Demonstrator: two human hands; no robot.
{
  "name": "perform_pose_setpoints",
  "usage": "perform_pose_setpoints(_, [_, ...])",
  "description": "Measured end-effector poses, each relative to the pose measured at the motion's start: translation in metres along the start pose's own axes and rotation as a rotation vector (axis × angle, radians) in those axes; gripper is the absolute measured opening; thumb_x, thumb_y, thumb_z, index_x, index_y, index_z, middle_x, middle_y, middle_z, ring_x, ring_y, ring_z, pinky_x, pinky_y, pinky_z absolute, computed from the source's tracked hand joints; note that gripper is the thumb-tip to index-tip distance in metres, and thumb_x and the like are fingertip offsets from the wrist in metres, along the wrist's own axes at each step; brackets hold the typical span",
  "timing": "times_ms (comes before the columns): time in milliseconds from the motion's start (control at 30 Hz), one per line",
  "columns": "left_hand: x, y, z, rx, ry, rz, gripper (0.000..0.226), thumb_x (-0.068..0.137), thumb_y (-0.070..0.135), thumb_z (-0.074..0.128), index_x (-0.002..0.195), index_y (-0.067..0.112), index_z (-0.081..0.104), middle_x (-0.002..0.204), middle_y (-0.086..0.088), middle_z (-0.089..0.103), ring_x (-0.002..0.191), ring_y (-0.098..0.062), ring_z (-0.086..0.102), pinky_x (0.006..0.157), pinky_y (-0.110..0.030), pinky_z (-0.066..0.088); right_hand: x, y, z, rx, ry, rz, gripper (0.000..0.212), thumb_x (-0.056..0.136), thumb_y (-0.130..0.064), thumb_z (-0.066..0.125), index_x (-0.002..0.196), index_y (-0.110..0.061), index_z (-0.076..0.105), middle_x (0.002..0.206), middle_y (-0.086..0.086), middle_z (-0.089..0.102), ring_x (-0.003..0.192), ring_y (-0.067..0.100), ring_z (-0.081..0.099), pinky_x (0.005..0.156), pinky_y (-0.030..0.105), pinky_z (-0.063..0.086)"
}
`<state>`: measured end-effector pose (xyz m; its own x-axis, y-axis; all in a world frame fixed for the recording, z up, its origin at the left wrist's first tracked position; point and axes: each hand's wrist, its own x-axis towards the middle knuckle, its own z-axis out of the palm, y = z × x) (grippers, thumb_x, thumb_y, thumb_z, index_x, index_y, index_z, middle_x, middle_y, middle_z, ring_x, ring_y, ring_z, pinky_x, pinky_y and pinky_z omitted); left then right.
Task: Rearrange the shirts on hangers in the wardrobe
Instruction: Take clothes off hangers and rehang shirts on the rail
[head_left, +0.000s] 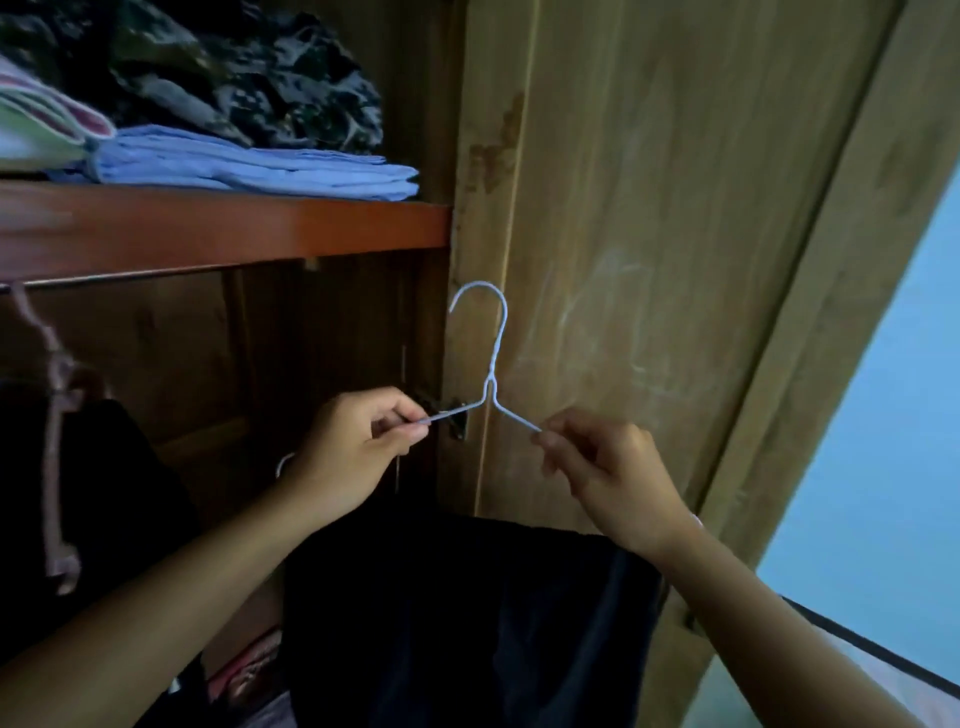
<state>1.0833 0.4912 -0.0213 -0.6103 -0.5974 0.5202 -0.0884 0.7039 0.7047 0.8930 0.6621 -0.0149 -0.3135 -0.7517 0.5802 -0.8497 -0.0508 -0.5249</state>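
Head view: the left hand (358, 457) pinches the left shoulder of a white wire hanger (488, 364), and the right hand (608, 478) pinches the right shoulder; the hook stands upright in front of the wardrobe door (649, 234). A dark garment (467, 623) hangs below the hands; whether it is on this hanger cannot be told. Risk: the hold is by fingertips only, so a snag could twist the thin wire free. The hook sits near the door edge and could catch there. Open room lies to the left, under the shelf (223, 228) along the rail (156, 275), where a pink hanger (60, 415) hangs at far left. The shelf edge limits lift height.
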Motion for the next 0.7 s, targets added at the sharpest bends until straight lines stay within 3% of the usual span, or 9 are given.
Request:
perform_pose_setpoints(67, [-0.001, 0.025, 0.021, -0.080, -0.018, 0.022, 0.013, 0.085, 0.004, 0.071, 0.082, 0.016, 0.072, 0.067, -0.004, 0.069, 0.062, -0.010, 0.063, 0.062, -0.015, 0.045, -0.012, 0.004, -0.026, 0.013, 0.046, -0.003, 0.011, 0.093, -0.019, 0.067, 0.082, -0.022, 0.066, 0.063, -0.011, 0.065, 0.051, 0.005, 0.052, 0.056, 0.016, 0.039])
perform_pose_setpoints(133, [0.000, 0.049, 0.043, -0.145, -0.033, 0.035, 0.010, 0.084, 0.003, 0.072, 0.081, 0.012, 0.073, 0.065, -0.007, 0.068, 0.060, -0.011, 0.061, 0.061, -0.016, 0.043, -0.026, 0.009, -0.053, -0.021, 0.065, 0.000, 0.010, 0.092, -0.019, 0.068, 0.083, -0.021, 0.066, 0.063, -0.012, 0.064, 0.050, 0.003, 0.050, 0.055, 0.011, 0.034])
perform_pose_setpoints(333, [-0.003, 0.108, 0.106, -0.315, -0.135, 0.048, 0.013, 0.082, 0.000, 0.074, 0.076, 0.012, 0.073, 0.062, -0.007, 0.067, 0.058, -0.007, 0.058, 0.060, -0.016, 0.044, -0.080, 0.024, -0.133, -0.013, 0.091, 0.139, 0.011, 0.094, -0.020, 0.066, 0.084, -0.024, 0.067, 0.065, -0.007, 0.067, 0.053, 0.010, 0.059, 0.058, 0.026, 0.047])
perform_pose_setpoints(533, [-0.006, 0.154, 0.172, -0.404, -0.246, 0.120, 0.018, 0.080, 0.005, 0.077, 0.074, 0.022, 0.076, 0.062, -0.004, 0.069, 0.056, -0.004, 0.058, 0.056, -0.012, 0.044, -0.138, 0.029, -0.202, -0.045, 0.158, 0.298, 0.013, 0.094, -0.016, 0.065, 0.082, -0.021, 0.068, 0.067, -0.002, 0.069, 0.054, 0.017, 0.065, 0.050, 0.018, 0.048])
perform_pose_setpoints(700, [-0.007, 0.195, 0.228, -0.446, -0.374, 0.194, 0.012, 0.080, 0.014, 0.078, 0.075, 0.024, 0.076, 0.068, 0.000, 0.072, 0.062, -0.017, 0.066, 0.062, -0.026, 0.054, -0.186, 0.031, -0.250, -0.152, 0.214, 0.424, 0.013, 0.095, -0.017, 0.064, 0.084, -0.023, 0.067, 0.069, -0.004, 0.070, 0.056, 0.012, 0.068, 0.052, 0.013, 0.045])
